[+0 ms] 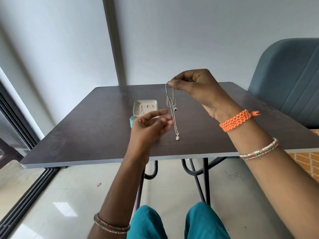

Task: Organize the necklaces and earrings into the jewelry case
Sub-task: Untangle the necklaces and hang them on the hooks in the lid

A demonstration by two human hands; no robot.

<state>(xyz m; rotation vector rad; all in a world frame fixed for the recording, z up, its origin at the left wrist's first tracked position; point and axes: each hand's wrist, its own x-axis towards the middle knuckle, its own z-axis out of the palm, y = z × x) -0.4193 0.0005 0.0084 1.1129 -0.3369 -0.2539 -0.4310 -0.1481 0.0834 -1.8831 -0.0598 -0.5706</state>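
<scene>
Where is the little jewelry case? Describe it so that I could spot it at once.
Look at the dark wooden table. On its far left part, just beyond the open left hand, sits the small teal jewelry case, lid up, showing a cream lining. Nothing else rests on the tabletop.

open case [145, 107] mid-table, bare tabletop [86, 135] around

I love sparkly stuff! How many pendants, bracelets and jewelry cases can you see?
Pendants: 2, one dark, one silver
Bracelets: 3, orange braided, beaded right, beaded left
Jewelry case: 1, open
Total: 6
</scene>
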